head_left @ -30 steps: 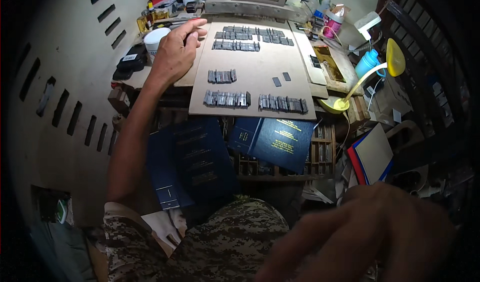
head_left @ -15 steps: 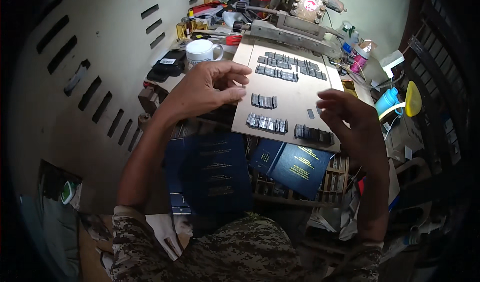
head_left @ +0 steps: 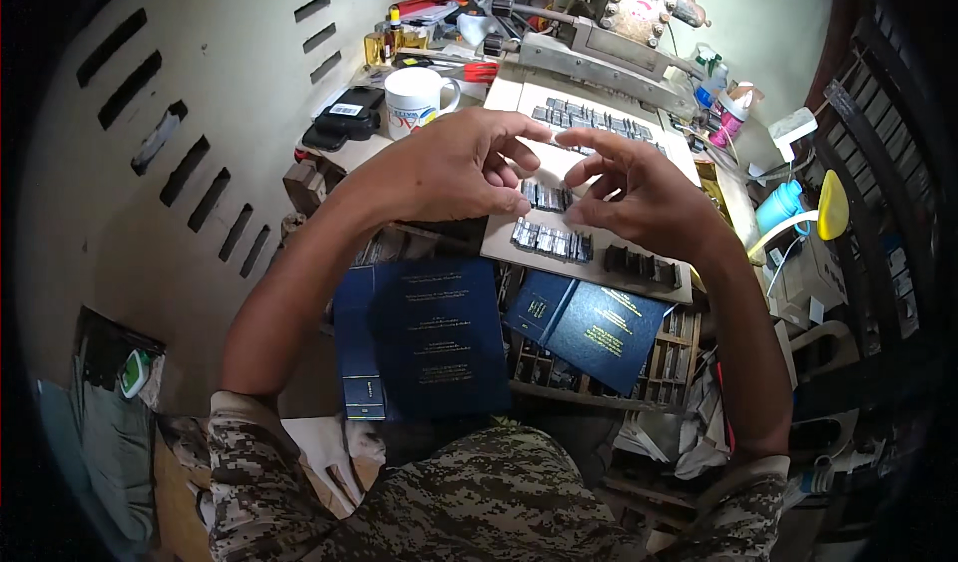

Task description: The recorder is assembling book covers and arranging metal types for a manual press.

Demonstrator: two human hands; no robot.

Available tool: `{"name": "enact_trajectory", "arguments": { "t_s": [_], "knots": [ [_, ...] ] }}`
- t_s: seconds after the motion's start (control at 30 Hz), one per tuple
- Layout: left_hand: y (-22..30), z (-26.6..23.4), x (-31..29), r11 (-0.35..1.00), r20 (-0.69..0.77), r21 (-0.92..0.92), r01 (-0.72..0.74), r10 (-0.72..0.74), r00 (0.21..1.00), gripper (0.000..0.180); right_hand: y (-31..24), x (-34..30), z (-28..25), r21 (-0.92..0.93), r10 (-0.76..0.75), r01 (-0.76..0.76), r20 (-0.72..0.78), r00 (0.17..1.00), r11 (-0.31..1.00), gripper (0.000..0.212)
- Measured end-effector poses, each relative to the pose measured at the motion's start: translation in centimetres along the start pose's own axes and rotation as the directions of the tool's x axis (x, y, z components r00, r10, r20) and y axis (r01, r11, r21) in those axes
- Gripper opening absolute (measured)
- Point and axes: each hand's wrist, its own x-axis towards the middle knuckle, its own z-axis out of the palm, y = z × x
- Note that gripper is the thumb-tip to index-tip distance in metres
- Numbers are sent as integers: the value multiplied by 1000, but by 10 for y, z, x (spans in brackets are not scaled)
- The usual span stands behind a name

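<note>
My left hand (head_left: 464, 168) and my right hand (head_left: 644, 188) face each other over a pale board. A short row of metal type (head_left: 546, 196) lies between their thumbs. The fingers of both hands are bent and apart, with nothing visibly gripped; whether the thumbs touch the row's ends I cannot tell. Just nearer lies a longer row of type (head_left: 552, 241), and to its right a darker row (head_left: 642, 266). Further rows of type (head_left: 589, 118) stand at the board's far end, partly hidden by my fingers.
Two dark blue covers with gold lettering, one larger (head_left: 424, 337) and one smaller (head_left: 604, 332), lie below the board over a wooden compartment tray (head_left: 679, 357). A white mug (head_left: 411, 98) and black case (head_left: 344, 118) stand left. Behind is a metal press (head_left: 599, 68); a blue bottle (head_left: 778, 206) stands right.
My right hand has moved left and my left hand right, so they now meet around the short row of type. The view has shifted slightly.
</note>
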Motion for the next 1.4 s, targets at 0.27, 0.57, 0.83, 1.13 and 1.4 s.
{"name": "enact_trajectory", "arguments": {
  "t_s": [0.27,0.57,0.83,1.13,1.4],
  "knots": [
    [3,6,10,1000,5,-13,22,-22,1000,64,7,3,3,72,-7,6,3,1000,997,69],
    [-6,8,31,997,-49,77,-27,31,998,58,4,14,-4,-133,-30,21,-61,998,991,72],
    [-9,8,33,996,-64,90,-8,14,998,57,6,17,-7,-226,-69,56,-49,996,973,71],
    [-8,13,18,991,-200,127,-32,57,978,54,6,0,-7,-234,-107,69,-153,982,970,62],
    [-18,37,-63,990,-545,141,-19,94,833,36,25,-94,-29,-415,-296,98,-447,844,905,44]
  ]
}}
